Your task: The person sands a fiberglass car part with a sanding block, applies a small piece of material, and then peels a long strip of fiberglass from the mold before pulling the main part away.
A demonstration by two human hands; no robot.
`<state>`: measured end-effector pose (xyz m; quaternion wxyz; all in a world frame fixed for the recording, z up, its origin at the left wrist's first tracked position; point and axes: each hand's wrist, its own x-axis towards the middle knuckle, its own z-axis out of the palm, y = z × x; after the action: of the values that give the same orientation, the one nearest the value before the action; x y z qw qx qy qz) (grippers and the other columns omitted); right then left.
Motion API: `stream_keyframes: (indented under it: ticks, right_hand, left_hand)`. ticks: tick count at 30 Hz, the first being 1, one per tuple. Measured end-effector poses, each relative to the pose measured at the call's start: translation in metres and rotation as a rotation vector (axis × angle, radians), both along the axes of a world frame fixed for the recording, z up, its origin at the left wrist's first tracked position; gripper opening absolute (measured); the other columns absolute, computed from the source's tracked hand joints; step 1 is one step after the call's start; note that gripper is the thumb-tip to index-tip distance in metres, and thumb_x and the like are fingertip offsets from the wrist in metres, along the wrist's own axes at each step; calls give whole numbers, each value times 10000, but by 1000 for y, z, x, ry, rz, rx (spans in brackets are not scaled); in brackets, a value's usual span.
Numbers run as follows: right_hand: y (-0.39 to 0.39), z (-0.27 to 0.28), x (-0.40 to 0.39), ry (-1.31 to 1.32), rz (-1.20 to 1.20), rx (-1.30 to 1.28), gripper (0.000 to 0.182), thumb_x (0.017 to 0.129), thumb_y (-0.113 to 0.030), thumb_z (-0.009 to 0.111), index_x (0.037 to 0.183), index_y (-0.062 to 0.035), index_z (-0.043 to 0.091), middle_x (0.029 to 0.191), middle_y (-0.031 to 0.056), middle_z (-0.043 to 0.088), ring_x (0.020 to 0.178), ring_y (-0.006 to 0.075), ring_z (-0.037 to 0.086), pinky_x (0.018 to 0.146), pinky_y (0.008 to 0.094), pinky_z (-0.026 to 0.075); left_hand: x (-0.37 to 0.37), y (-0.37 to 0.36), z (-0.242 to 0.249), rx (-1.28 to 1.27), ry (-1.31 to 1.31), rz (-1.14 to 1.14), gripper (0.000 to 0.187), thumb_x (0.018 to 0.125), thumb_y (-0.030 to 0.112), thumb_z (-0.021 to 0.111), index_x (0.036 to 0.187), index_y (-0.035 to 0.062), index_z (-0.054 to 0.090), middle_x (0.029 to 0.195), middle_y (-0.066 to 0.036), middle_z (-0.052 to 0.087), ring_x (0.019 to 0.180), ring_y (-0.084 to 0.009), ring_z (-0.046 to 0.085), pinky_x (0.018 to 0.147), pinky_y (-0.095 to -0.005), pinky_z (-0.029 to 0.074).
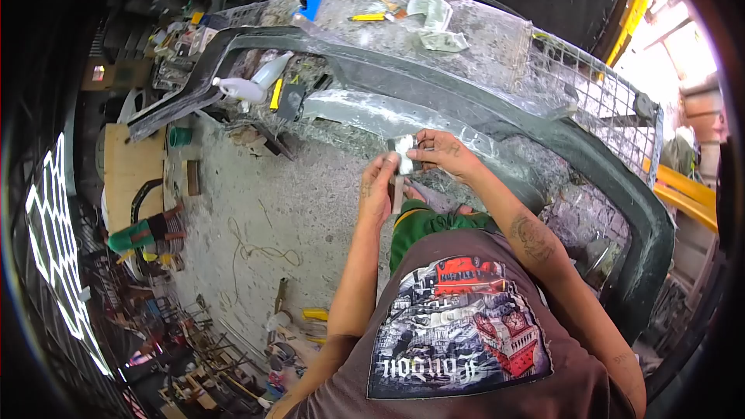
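Note:
Both my hands meet near the middle of the view, in front of my body, around a small dark plate with white paste (pixel 404 154) on it. My left hand (pixel 375 186) pinches its left side, and a thin strip hangs below, near those fingers. From the right, my right hand (pixel 438 150) grips the other side with bent fingers. Just beyond the hands lies a long grey panel (pixel 365 109) with whitish smears. A large dark curved frame (pixel 434 77) arches behind it.
Beyond the frame, a dusty worktop (pixel 497 23) holds a yellow cutter (pixel 367 17), a blue tool (pixel 312 4) and crumpled paper (pixel 434 23). White bottles (pixel 242 89) lie at the left. A wire grid (pixel 613 101) stands right. Far left, a person in green (pixel 132 237) bends over.

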<state>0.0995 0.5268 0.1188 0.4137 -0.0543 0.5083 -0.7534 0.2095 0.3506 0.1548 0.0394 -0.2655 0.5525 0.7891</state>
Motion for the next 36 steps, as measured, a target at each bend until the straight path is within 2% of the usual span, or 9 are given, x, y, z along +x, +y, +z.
stream_keyframes:
  ticks: [5, 11, 15, 17, 20, 25, 28, 33, 36]
  right_hand:
    - [-15, 8, 6, 28, 99, -8, 337, 950, -173, 816, 1186, -33, 619, 938, 33, 699, 842, 97, 659, 693, 258, 527]
    - [-45, 4, 21, -110, 26, -161, 393, 939, -182, 825, 1233, -62, 593, 938, 15, 718, 836, 101, 662, 699, 252, 511]
    - [-78, 22, 34, 24, 231, -34, 417, 930, -166, 827, 1265, -63, 599, 932, 23, 726, 813, 84, 662, 669, 233, 476]
    - [-94, 19, 41, 79, 247, 35, 470, 920, -153, 835, 1295, -39, 578, 988, 52, 737, 837, 103, 682, 708, 260, 542]
    - [-116, 30, 68, -116, 176, -67, 550, 909, -108, 835, 1345, -16, 511, 1005, 85, 707, 899, 181, 732, 786, 351, 655]
    - [-154, 37, 98, -69, 21, -44, 531, 917, -85, 819, 1354, -25, 524, 1040, 108, 675, 883, 174, 729, 707, 298, 657]
    - [-162, 49, 105, 154, 209, 128, 520, 922, -99, 815, 1363, -10, 556, 1032, 92, 666, 872, 168, 706, 711, 311, 661]
    - [-186, 54, 139, 6, 3, 83, 459, 928, -105, 808, 1307, 24, 582, 1038, 93, 669, 914, 175, 706, 724, 320, 667]
    - [-198, 45, 149, 28, -61, 45, 454, 939, -114, 797, 1312, 40, 591, 1042, 85, 680, 951, 177, 712, 736, 318, 667]
  left_hand:
    - [17, -14, 18, 50, 37, -108, 333, 1049, 259, 670, 1290, 31, 642, 1044, -31, 703, 858, -122, 667, 624, -273, 521]
    - [35, -68, 17, 182, 82, -114, 535, 1034, 279, 689, 1486, 27, 554, 1052, -29, 682, 847, -119, 640, 630, -253, 512]
    - [47, -93, 23, 52, 122, -62, 492, 1022, 177, 693, 1471, 16, 570, 1112, -38, 703, 828, -91, 630, 625, -253, 506]
    - [55, -110, 17, -64, 182, -103, 459, 1019, 115, 685, 1456, 16, 589, 1119, -41, 709, 808, -85, 625, 623, -255, 505]
    - [69, -132, 24, -62, 201, -56, 449, 1021, 104, 680, 1449, -1, 596, 1078, -36, 709, 776, -81, 619, 616, -247, 498]
    - [86, -169, 18, 49, 139, -72, 470, 1035, 173, 679, 1471, 21, 596, 1056, -15, 713, 757, -69, 618, 621, -233, 502]
    - [94, -196, 16, 101, 134, -186, 471, 1048, 234, 668, 1475, 45, 606, 1072, -13, 724, 783, -68, 635, 628, -233, 513]
    - [106, -225, 2, 52, 167, -149, 466, 1043, 242, 676, 1465, 52, 624, 1138, -35, 734, 804, -66, 655, 615, -223, 516]
    - [111, -239, 5, 44, 136, -197, 465, 1054, 248, 653, 1462, 27, 622, 1205, -57, 730, 917, -97, 685, 726, -244, 549]
